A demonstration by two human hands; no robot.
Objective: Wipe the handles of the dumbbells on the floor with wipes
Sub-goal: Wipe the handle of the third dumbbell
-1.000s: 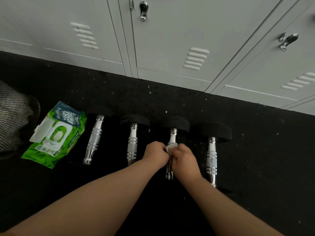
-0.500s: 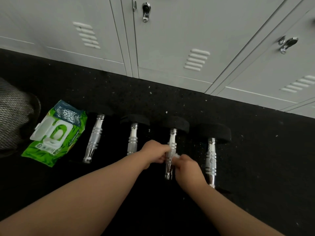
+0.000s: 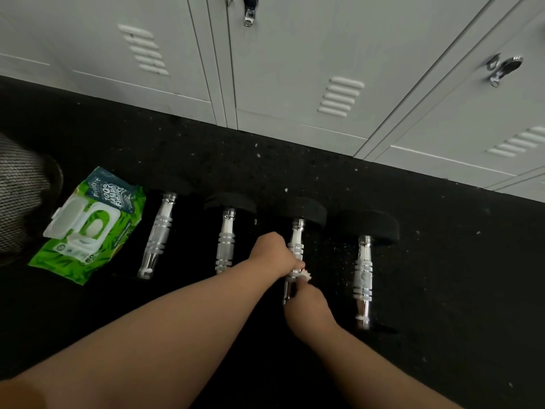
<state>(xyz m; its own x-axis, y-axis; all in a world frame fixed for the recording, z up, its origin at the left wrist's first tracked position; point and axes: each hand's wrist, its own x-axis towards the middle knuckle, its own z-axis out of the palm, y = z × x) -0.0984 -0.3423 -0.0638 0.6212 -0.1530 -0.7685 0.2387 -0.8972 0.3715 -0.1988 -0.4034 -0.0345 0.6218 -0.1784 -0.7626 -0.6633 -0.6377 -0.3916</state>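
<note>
While four dumbbells lie side by side on the dark floor (image 3: 442, 290) before the lockers (image 3: 295, 69), the person works on the third handle (image 3: 297, 231) from the left. The left hand (image 3: 272, 253) is closed around the middle of that chrome handle, steadying it. The right hand (image 3: 306, 305), just nearer, is pinched shut on a small white wipe (image 3: 305, 273) pressed against the handle's near part. How tightly the fingers fold cannot be told from above.

The step in hand looks like a stroke along the shaft toward its near end. To do it well, the wipe should wrap the handle and turn as it slides, so the underside and the grooved rings get cleaned, not only the top. The steadying hand should keep the dumbbell from rolling, then shift so the part it covers is wiped too.

The fourth handle (image 3: 364, 278), to the right, shows pale streaks. The wipes pack (image 3: 88, 225) lies open at far left, beside the first handle (image 3: 157, 234); the second handle (image 3: 226, 240) sits between.
</note>
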